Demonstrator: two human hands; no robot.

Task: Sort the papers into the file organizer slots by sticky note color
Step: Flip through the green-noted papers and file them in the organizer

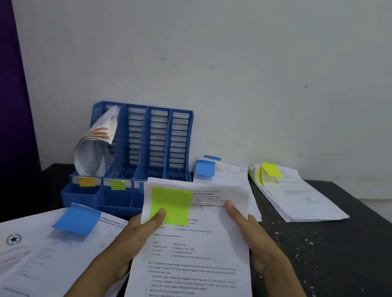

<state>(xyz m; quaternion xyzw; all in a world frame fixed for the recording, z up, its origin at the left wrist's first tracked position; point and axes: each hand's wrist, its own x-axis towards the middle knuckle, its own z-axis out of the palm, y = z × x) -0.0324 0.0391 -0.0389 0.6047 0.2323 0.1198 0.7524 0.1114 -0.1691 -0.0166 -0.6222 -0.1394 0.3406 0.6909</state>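
three organizer slots (156, 140) open, leftmost paper-filled (97, 140)

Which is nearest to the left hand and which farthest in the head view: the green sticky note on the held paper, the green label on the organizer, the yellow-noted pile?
From the left hand:
1. Green sticky note on the held paper, under the thumb.
2. Green label on the organizer's front, up and left.
3. Yellow-noted pile, far right on the table.

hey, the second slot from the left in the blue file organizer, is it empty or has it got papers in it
Empty as far as visible. In the file organizer, the second slot shows only bare blue slats, above its green label. Only the leftmost slot holds curled papers.
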